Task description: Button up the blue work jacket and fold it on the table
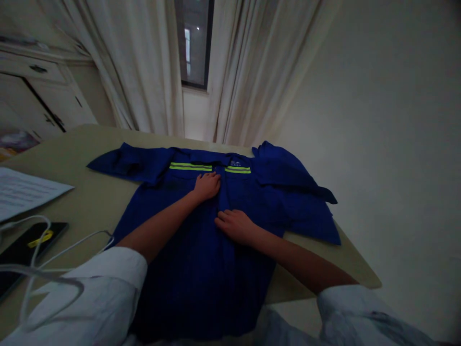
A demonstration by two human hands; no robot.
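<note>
A dark blue work jacket (201, 269) lies front side up, with yellow-green reflective strips (190, 166) across its chest and a small white print on one side. My left hand (208, 186) is on the upper front placket, just below the strips, its fingers bent onto the cloth. Lower down and to the right, my right hand (236, 226) has its fingers curled at the placket's edge. Both hands appear closed on the fabric, though the fingertips are partly hidden. The sleeves spread out to either side, the right one folded and bunched.
The jacket covers much of a beige table (93, 139). At the left are a printed paper sheet (29, 190), a black flat device (43, 235) and white cables (77, 250). Curtains (144, 72), a window and a cabinet (54, 86) stand behind; a wall rises at the right.
</note>
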